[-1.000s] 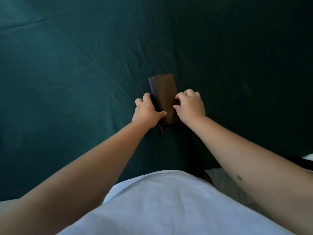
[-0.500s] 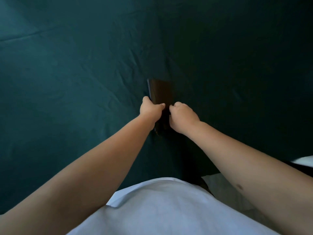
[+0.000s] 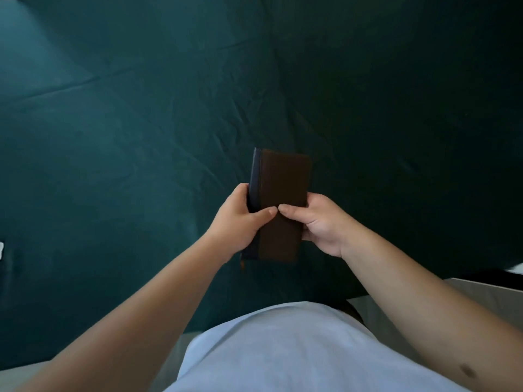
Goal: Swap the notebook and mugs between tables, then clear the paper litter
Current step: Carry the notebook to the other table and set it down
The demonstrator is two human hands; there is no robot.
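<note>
Both hands are gripping the brown notebook above the green tablecloth.
The left hand and right hand are clamping opposite edges, thumbs on the cover; keeping it level should prevent slipping.

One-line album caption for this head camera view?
Both hands hold a closed brown notebook over a green tablecloth.

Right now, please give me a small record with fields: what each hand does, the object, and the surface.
left hand: left hand grips the notebook's spine side, thumb on the cover
right hand: right hand grips the opposite edge, thumb on the cover
object: brown notebook, closed, dark spine to the left
surface: dark green cloth, wrinkled
mugs, paper litter: no mugs in view
</note>
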